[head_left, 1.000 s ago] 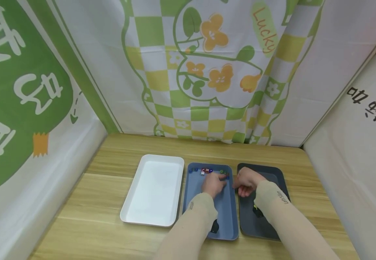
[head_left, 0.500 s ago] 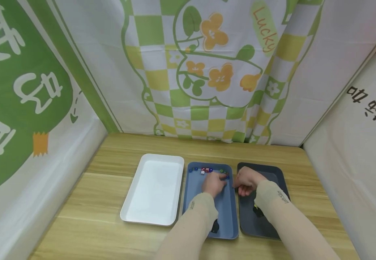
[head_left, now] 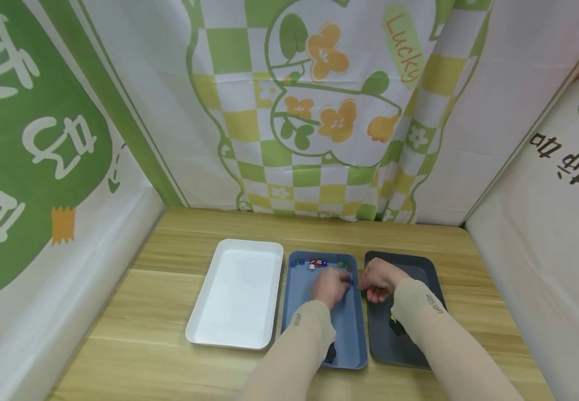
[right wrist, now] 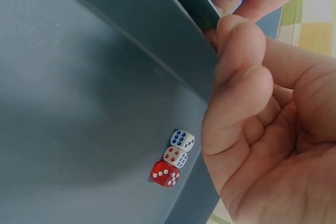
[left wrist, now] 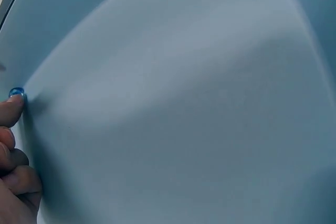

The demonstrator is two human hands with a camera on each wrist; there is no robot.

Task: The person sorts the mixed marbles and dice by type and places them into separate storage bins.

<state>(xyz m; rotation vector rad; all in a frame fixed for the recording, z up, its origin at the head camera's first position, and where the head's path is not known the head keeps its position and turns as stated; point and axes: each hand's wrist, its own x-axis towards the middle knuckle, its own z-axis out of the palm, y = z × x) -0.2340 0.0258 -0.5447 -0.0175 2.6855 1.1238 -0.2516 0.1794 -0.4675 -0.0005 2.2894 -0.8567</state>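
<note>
In the blue tray [head_left: 339, 340], my left hand [head_left: 327, 287] pinches a small blue marble [left wrist: 17, 92] close to the right wall. Along the tray's far end lie blue marbles [head_left: 297, 262], red, white and blue dice [head_left: 315, 263] and green marbles [head_left: 343, 265]. My right hand [head_left: 381, 278] reaches over the dark grey tray [head_left: 405, 359], its fingertips pinching the blue tray's rim where the two trays meet. Under it, the right wrist view shows two white dice [right wrist: 179, 148] and one red die [right wrist: 165, 174] touching in a row in the dark tray.
A white tray [head_left: 234, 295] stands left of the blue one on the wooden table [head_left: 134, 312]. A black object with yellow on it [head_left: 397, 327] lies in the dark tray. Another black object [head_left: 330, 353] is partly covered by the left sleeve. A patterned curtain [head_left: 319, 184] hangs behind.
My left fingers have drawn in slightly, and the blue marble has shifted toward me along the right wall. The right hand stays in place at the rim.
</note>
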